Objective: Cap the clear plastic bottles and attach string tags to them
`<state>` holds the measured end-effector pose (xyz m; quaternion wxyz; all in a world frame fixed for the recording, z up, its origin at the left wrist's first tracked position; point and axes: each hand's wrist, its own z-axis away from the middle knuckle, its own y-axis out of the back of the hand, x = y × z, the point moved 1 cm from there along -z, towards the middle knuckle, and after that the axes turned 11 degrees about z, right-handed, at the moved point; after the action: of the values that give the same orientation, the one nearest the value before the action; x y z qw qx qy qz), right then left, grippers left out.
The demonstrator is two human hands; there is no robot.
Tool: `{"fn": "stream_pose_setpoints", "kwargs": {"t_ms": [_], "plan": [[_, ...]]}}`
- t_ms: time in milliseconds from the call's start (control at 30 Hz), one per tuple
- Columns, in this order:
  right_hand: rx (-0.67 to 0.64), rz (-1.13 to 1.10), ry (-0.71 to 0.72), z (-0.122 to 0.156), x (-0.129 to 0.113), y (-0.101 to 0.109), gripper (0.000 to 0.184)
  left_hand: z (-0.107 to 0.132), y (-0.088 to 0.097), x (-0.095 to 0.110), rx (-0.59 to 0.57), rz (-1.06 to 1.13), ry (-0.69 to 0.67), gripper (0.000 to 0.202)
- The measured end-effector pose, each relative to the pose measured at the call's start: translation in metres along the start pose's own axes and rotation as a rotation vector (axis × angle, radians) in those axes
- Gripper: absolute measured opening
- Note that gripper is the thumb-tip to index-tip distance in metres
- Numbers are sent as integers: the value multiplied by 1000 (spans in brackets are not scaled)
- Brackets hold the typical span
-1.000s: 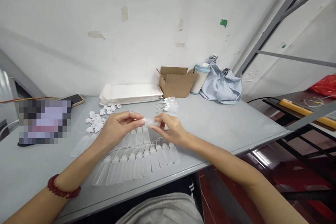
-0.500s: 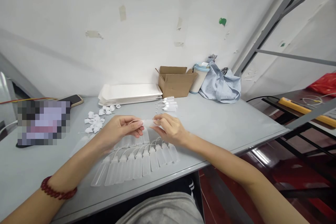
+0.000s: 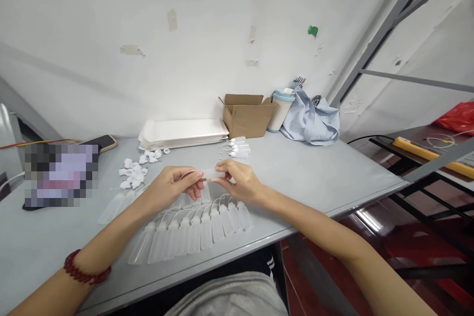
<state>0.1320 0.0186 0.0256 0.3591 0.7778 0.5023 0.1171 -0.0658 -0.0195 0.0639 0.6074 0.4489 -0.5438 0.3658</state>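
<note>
Between my two hands is a small translucent plastic bottle (image 3: 214, 174), held sideways above the table. My left hand (image 3: 177, 181) pinches its cap end, where a thin curved tube shows. Thumb and fingers of my right hand (image 3: 240, 177) grip the bottle's other end. Below my hands lies a row of similar bottles (image 3: 194, 234) with caps and thin tubes. More bottles, partly hidden by my hands and left forearm, lie behind that row. Loose white caps (image 3: 133, 173) are heaped beyond my left forearm.
Along the wall stand a stack of white sheets (image 3: 185, 131), an open cardboard box (image 3: 248, 121), a lidded cup (image 3: 280, 111) and a blue cloth bag (image 3: 313, 121). Several small bottles (image 3: 239, 148) lie before the box. A phone (image 3: 107, 143) is at left on the grey table (image 3: 314, 177).
My left hand has shifted slightly right and down. The fingers of my right hand have moved a little on the bottle, which stays between both hands.
</note>
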Motion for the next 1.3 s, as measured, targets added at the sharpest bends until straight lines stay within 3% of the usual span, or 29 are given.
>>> {"fn": "stream_pose_setpoints", "kwargs": {"t_ms": [133, 300, 500, 567, 700, 800, 867, 1133, 1300], "plan": [[3, -63, -55, 1, -1, 1, 15, 3, -3, 3, 11, -152, -96, 36], [-157, -277, -306, -4, -5, 11, 16, 6, -8, 7, 85, -398, -289, 38], [-319, -695, -549, -15, -7, 19, 24, 6, -9, 5, 93, -388, -281, 35], [-313, -689, -531, -14, -7, 18, 23, 5, -6, 4, 88, -340, -219, 35], [-169, -468, -360, -11, -7, 15, 19, 3, -2, 2, 11, -203, -104, 38], [-121, -370, -277, -9, -7, 14, 18, 3, -2, 2, -17, -192, -91, 37], [-136, -409, -303, -9, -7, 15, 18, 4, -4, 3, -6, -229, -107, 38], [-282, -1010, -692, -15, -6, 19, 27, 8, -16, -1, 107, -418, -350, 35], [-391, -1176, -985, -18, -7, 18, 36, 7, -19, -8, 132, -533, -556, 28]]}}
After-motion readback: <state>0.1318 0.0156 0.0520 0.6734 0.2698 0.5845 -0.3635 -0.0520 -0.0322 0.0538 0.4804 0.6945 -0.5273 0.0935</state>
